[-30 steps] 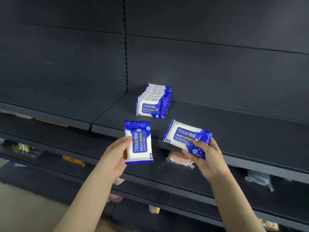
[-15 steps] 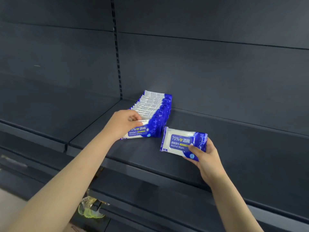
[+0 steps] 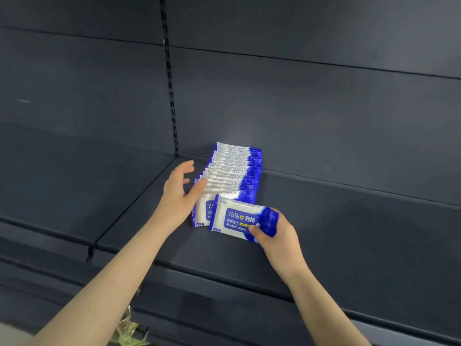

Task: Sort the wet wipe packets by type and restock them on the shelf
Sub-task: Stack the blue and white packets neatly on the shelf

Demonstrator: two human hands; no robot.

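Note:
A row of blue-and-white alcohol wipe packets stands upright, front to back, on the dark shelf. My left hand is at the row's left side with fingers spread and relaxed, the thumb touching the front packets. My right hand grips one more alcohol wipe packet by its right end and holds it upright just in front of the row, label facing me.
The shelf's back panel and a slotted upright rise behind the row. A shelf section lies to the left. Lower shelves run below, with a crinkled yellowish packet at the bottom left.
My left hand let go of its packet, which now stands at the front of the row, and opened. My right hand carried its packet left, up to the row's front.

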